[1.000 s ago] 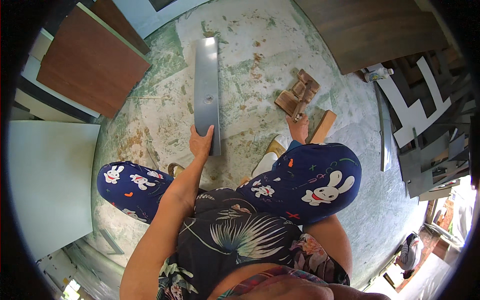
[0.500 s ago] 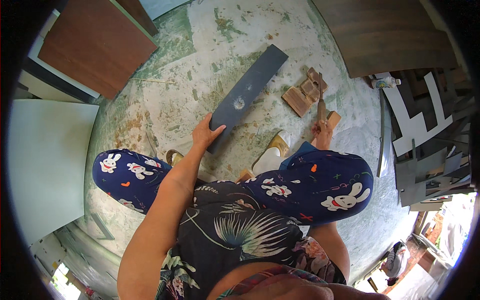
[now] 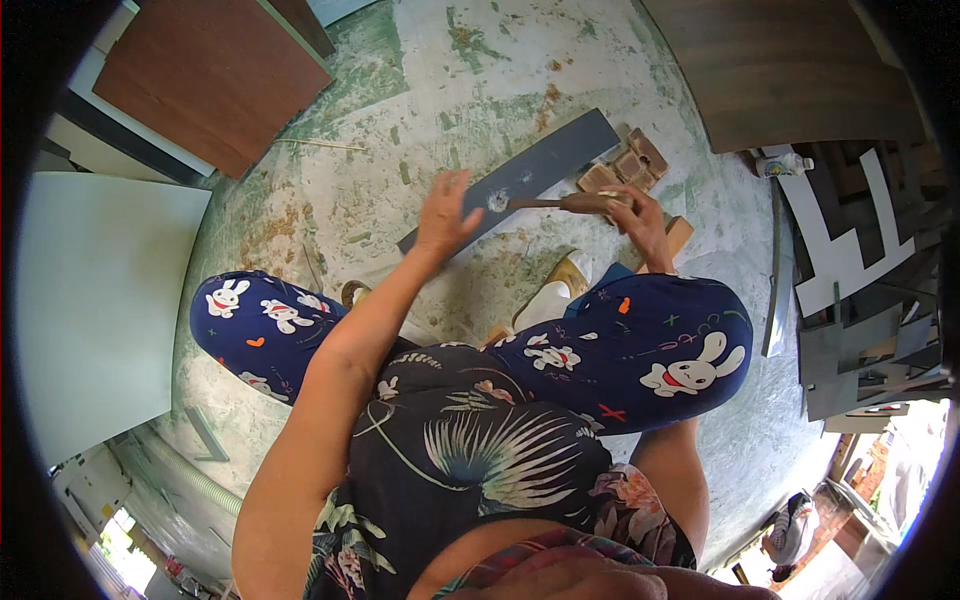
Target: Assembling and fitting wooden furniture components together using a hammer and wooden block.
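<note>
Tool point(image 3: 588, 204) in right grip point(image 3: 643, 222), blade point(image 3: 533, 203) pointing left over dark board point(image 3: 565, 150)

A workshop, by the look of it: a stained, worn floor point(image 3: 440, 110), a reddish-brown panel point(image 3: 210, 75) leaning at upper left, a big dark brown board point(image 3: 790, 70) at upper right, heaped cut offcuts point(image 3: 845, 345) along the right, and a wooden-handled tool point(image 3: 590, 203) beside rough wooden blocks point(image 3: 645, 160) near centre.

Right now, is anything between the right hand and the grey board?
Only the tool in the right hand, pointing at the pale patch on the board. Nothing else visible intervenes; the wooden blocks lie beyond the tool.
</note>
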Motion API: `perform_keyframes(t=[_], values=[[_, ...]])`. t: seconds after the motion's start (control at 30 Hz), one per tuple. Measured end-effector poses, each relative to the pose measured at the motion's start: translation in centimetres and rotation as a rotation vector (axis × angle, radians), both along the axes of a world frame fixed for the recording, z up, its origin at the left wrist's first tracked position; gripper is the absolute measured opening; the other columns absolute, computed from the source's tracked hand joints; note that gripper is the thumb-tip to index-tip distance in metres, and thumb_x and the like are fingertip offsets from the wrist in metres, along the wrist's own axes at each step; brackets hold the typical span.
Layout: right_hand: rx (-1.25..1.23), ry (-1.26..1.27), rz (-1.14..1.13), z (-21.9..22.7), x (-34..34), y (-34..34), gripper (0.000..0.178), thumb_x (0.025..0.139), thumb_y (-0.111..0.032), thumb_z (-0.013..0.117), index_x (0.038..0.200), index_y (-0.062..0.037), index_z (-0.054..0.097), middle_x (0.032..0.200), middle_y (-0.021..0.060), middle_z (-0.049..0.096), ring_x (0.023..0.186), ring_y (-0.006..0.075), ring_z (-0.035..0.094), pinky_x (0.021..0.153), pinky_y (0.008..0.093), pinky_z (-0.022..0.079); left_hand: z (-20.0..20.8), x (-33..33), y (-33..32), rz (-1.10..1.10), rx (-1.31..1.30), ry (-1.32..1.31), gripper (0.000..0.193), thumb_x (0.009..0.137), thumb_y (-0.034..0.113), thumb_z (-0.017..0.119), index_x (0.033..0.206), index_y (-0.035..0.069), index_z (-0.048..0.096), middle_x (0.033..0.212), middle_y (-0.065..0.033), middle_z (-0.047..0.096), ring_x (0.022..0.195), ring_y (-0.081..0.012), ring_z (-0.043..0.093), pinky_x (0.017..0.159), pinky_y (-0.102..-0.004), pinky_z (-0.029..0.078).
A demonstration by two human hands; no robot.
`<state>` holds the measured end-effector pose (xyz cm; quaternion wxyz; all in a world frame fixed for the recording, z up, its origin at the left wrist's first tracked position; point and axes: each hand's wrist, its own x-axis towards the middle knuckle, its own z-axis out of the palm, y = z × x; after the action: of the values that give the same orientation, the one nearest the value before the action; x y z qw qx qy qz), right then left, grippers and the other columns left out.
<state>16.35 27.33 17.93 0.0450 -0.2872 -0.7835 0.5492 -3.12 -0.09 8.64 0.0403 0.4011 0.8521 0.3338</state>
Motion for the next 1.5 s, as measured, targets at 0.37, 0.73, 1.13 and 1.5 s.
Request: perform_keyframes(t=[0.37, 0.73, 1.13, 1.5], values=[[-0.494, 0.062, 0.121, -1.4, -3.7, -2.9, 0.039, 0.091, -0.033, 0.063, 0.12, -0.0084, 0.063, 0.092, 0.0063, 0.068, 0.074, 0.0106, 0.063, 0.068, 0.0253, 0.051, 3.1, 3.0, 3.4, -0.147, -0.004, -0.259, 0.044, 0.08, 0.022, 0.071, 0.117, 0.007, 0.051, 0.1, -0.0199, 0.063, 0.086, -0.0387, 0.063, 0.074, -0.0449, 0.051], [0.435, -0.326, -0.615, -16.7, 7.3, 5.6, 0.071, 0.075, -0.04, 0.076, 0.131, -0.005, 0.051, 0.116, 0.0228, 0.059, 0.111, 0.0359, 0.057, 0.091, 0.044, 0.047, 2.8, 4.0, 2.0, -0.001, 0.106, -0.453, 0.033, 0.084, 0.02, 0.069, 0.108, 0.003, 0.052, 0.09, -0.0221, 0.064, 0.083, -0.0409, 0.063, 0.071, -0.041, 0.049], [0.508, -0.433, -0.545, -14.8, 2.6, 0.5, 0.086, 0.072, -0.036, 0.078, 0.14, -0.0038, 0.037, 0.128, 0.0281, 0.048, 0.119, 0.0428, 0.047, 0.095, 0.0472, 0.044, 2.6, 2.0, 0.9, 0.108, 0.187, -0.319, 0.032, 0.084, 0.013, 0.07, 0.108, 0.001, 0.054, 0.086, -0.018, 0.065, 0.076, -0.0271, 0.065, 0.072, -0.0339, 0.051], [0.539, -0.323, -0.547, -20.9, 8.7, 1.3, 0.075, 0.079, -0.038, 0.073, 0.139, -0.0055, 0.041, 0.129, 0.0214, 0.053, 0.12, 0.0393, 0.048, 0.097, 0.0476, 0.044, 4.4, -0.5, 2.6, 0.116, 0.213, -0.244, 0.026, 0.083, 0.011, 0.07, 0.103, 0.004, 0.055, 0.082, -0.0116, 0.063, 0.071, -0.0208, 0.062, 0.069, -0.0311, 0.05]])
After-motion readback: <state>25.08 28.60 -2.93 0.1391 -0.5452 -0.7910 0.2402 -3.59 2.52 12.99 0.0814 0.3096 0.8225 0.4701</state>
